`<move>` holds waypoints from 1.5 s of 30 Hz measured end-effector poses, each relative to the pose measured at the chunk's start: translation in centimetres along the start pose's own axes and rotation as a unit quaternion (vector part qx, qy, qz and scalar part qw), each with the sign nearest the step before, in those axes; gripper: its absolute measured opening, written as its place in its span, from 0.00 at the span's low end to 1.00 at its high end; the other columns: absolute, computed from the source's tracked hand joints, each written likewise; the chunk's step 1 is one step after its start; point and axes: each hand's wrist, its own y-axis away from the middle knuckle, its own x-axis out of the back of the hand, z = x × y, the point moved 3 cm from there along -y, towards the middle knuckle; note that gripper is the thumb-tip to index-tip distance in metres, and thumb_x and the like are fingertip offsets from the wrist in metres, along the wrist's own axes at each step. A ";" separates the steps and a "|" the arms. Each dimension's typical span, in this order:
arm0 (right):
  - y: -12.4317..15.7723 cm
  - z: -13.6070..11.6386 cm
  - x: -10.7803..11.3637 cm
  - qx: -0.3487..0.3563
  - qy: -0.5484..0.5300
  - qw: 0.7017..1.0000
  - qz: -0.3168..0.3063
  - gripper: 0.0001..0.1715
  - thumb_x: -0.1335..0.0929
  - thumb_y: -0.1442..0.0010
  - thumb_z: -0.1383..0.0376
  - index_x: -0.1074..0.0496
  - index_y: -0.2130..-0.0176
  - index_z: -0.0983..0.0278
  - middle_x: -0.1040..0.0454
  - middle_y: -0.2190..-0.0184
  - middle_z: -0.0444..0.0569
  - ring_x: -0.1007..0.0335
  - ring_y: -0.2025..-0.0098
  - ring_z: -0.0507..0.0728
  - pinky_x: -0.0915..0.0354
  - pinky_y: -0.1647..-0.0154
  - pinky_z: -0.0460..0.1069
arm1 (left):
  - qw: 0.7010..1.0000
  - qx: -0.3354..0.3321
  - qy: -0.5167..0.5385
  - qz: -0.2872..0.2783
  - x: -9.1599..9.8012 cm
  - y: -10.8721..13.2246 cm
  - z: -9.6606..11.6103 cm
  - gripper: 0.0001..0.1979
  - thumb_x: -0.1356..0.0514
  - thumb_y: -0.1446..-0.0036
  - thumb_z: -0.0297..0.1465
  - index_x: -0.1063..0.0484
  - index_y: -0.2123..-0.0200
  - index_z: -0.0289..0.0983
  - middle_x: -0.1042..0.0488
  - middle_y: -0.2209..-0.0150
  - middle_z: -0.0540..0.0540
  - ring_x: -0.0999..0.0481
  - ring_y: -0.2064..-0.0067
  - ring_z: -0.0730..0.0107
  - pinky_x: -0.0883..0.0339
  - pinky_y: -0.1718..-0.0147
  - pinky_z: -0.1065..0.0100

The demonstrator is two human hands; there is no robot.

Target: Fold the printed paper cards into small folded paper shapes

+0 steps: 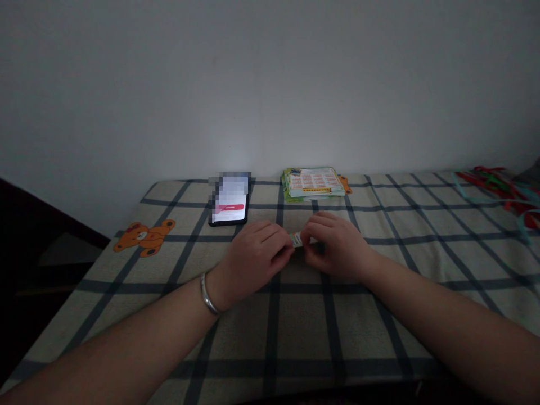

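Observation:
Between my two hands, low over the checked tablecloth, is a small piece of printed, multicoloured paper. My left hand, with a silver bangle at its wrist, pinches the paper's left end. At the other end my right hand is closed on it, thumb and forefinger curled together. Most of the paper is hidden by my fingers, so its full shape cannot be made out. Just beyond my right hand lies a stack of printed cards with calendar-like grids. A phone with its screen lit rests beyond my left hand.
The checked tablecloth covers the surface up to the wall. An orange bear figure is at the left. Tangled red, green and pale blue ribbons lie at the far right. Past the left edge it is dark.

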 end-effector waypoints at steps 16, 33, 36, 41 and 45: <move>0.5 1.9 0.7 -0.041 -0.004 0.999 -0.005 0.07 0.35 0.50 0.72 0.34 0.68 0.61 0.28 0.67 0.47 0.33 0.61 0.56 0.37 0.61 0.50 | 0.999 0.011 0.008 0.049 1.0 -0.2 -1.1 0.03 0.43 0.42 0.24 0.32 0.69 0.35 0.27 0.68 0.47 0.29 0.64 0.67 0.34 0.63 0.66; 0.5 1.6 0.6 0.013 -0.051 0.998 0.028 0.04 0.33 0.42 0.67 0.35 0.65 0.61 0.25 0.63 0.49 0.31 0.60 0.56 0.36 0.60 0.51 | 0.998 0.012 0.056 0.028 0.8 0.1 -1.4 0.03 0.45 0.40 0.25 0.32 0.65 0.35 0.28 0.65 0.46 0.29 0.62 0.69 0.33 0.63 0.68; 0.3 1.4 0.5 0.035 -0.045 0.998 0.036 0.02 0.34 0.40 0.68 0.33 0.67 0.62 0.25 0.65 0.48 0.31 0.62 0.55 0.36 0.61 0.50 | 0.998 0.007 0.048 0.043 0.9 0.1 -1.4 0.03 0.45 0.40 0.25 0.32 0.65 0.35 0.27 0.66 0.46 0.29 0.62 0.68 0.33 0.62 0.66; 0.3 1.1 0.4 0.065 -0.011 0.997 0.030 0.04 0.34 0.38 0.66 0.31 0.66 0.62 0.25 0.67 0.48 0.33 0.63 0.55 0.37 0.62 0.50 | 0.999 -0.041 0.014 0.025 1.1 0.0 -0.8 0.03 0.43 0.41 0.25 0.30 0.65 0.36 0.26 0.64 0.46 0.29 0.61 0.66 0.34 0.60 0.63; 0.3 0.8 0.2 0.109 -0.008 0.994 0.006 0.06 0.35 0.37 0.64 0.29 0.65 0.62 0.25 0.66 0.48 0.33 0.62 0.55 0.36 0.62 0.51 | 0.998 -0.055 -0.010 0.010 1.0 0.0 -0.3 0.03 0.43 0.42 0.25 0.30 0.67 0.36 0.25 0.65 0.46 0.29 0.62 0.66 0.34 0.61 0.63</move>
